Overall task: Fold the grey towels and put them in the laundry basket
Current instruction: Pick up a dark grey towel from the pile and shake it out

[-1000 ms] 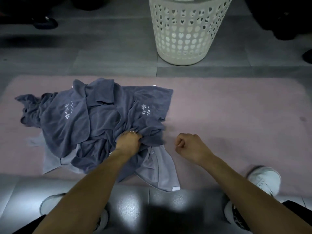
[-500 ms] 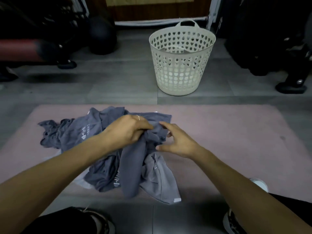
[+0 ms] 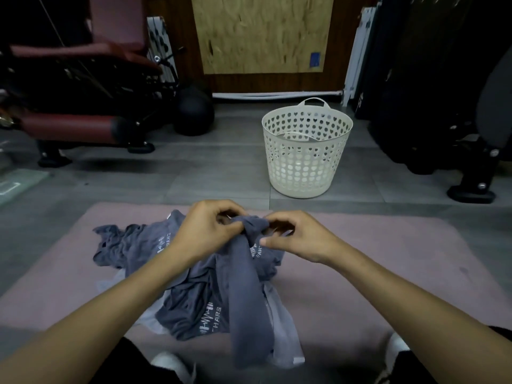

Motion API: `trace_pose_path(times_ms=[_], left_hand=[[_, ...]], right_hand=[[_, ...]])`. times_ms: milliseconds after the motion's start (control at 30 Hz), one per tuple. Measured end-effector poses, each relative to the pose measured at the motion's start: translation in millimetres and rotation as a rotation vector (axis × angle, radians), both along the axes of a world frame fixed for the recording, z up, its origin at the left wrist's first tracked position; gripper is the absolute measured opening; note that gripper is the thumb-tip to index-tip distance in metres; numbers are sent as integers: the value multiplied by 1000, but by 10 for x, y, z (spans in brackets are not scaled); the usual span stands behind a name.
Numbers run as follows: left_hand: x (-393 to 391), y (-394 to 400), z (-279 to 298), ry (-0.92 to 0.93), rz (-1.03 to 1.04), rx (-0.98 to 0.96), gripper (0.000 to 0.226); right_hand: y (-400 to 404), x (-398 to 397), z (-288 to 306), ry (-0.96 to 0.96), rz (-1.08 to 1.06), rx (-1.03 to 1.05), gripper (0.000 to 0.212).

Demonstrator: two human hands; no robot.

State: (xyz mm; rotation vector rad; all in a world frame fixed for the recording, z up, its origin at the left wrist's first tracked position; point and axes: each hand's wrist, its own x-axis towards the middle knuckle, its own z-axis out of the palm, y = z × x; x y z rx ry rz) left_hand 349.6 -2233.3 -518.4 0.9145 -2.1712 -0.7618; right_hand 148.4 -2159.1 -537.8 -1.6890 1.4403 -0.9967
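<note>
- Both hands higher vs half a sec ago: left hand [image 3: 206, 231] has lifted the bunched end of one grey towel [image 3: 246, 289] off the pile, and right hand [image 3: 297, 239] has closed in on the same bunch; view has also tipped up, more of the room shows.
- From where I'm watching, left grip: fingers curled round the gathered top of the towel, thumb side toward me.
- Right grip: fingertips pinching the same gathered cloth from the other side, thumb stretched along the fabric just below the bunch. Hands nearly touching each other w/ only the wad of cloth between.
- Held towel hangs down in a long narrow strip toward me, its lower end draped over the front of the pile.
- Rest of the grey towels [image 3: 155, 245] lie crumpled in a heap on the pink mat [image 3: 388, 273]; white print shows on a few folds, lettering too small for me to read fully. Paler grey cloth [image 3: 285, 345] sticks out under the heap at the near right edge.
- Laundry basket [image 3: 304, 156]: cream, heart-shaped holes, upright on the grey floor [image 3: 207, 167] beyond the mat, well apart from the hands, slightly right of centre. Can't tell what's inside.
- Bkgd: dark red padded bench [image 3: 69, 126] on left, black ball [image 3: 194, 112] beside it, plywood panel [image 3: 260, 31] on the back wall.
- White shoes [image 3: 169, 364] at bottom edge, either side of the pile.
</note>
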Motion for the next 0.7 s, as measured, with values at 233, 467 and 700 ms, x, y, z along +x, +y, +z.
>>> trace_pose_path(times_ms=[233, 467, 700], left_hand=[[-8, -190, -321, -120, -58, 11, 19], [-191, -343, -633, -305, -170, 246, 25], [-453, -469, -728, -244, -156, 202, 30]], right_hand=[[-91, -149, -162, -3, -91, 48, 11], [-336, -297, -121, 29, -34, 44, 17], [-393, -455, -146, 120, -25, 95, 17]])
